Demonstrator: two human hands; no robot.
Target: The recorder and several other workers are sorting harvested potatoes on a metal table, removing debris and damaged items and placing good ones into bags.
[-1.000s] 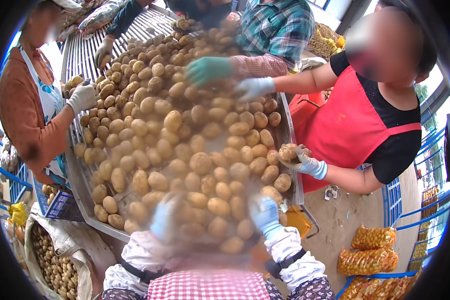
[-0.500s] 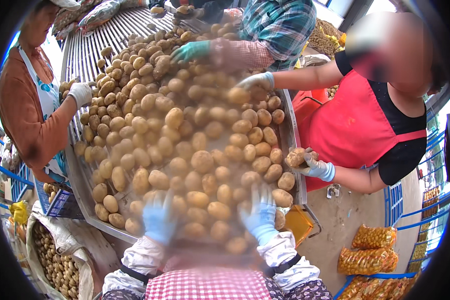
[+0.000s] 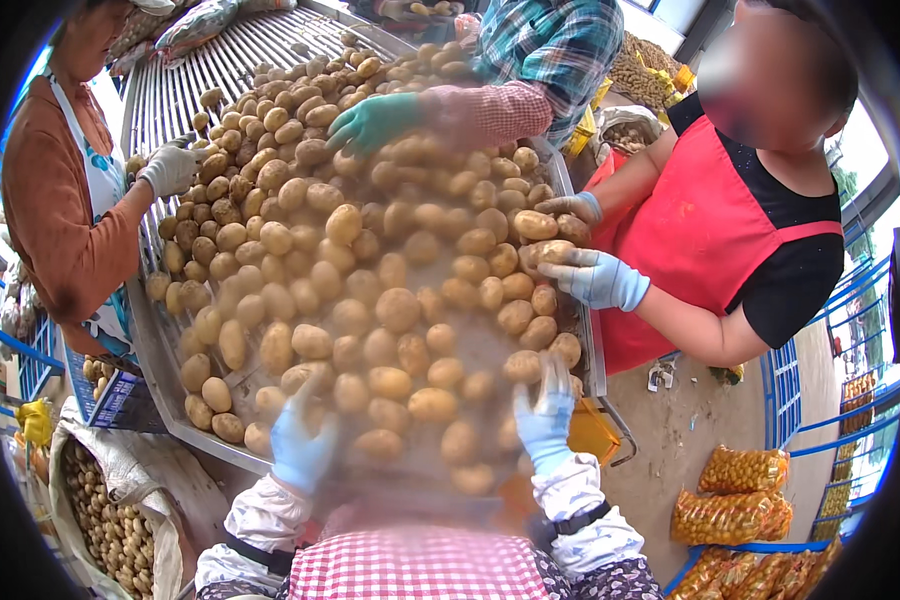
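A wide heap of potatoes (image 3: 397, 310) covers the slatted metal sorting table (image 3: 155, 385) in front of me. My left hand (image 3: 303, 440), in a light blue glove, is at the near edge of the heap with thumb and fingers apart. It is beside the nearest potatoes and holds none. My right hand (image 3: 547, 415), gloved alike, has its fingers stretched forward at the near right, their tips by a potato (image 3: 522, 366). A hazy smear over the middle blurs the potatoes between my hands.
Across the right edge a person in a red apron (image 3: 690, 240) holds potatoes. A green-gloved hand (image 3: 375, 122) reaches over the far heap; another person (image 3: 70, 200) stands left. A sack of potatoes (image 3: 110, 520) sits lower left, filled net bags (image 3: 735, 500) lower right.
My hands have spread slightly apart, the right one shifting outward. The red-aproned person's hands have come together over the table's right edge with potatoes. The green-gloved hand has shifted slightly left.
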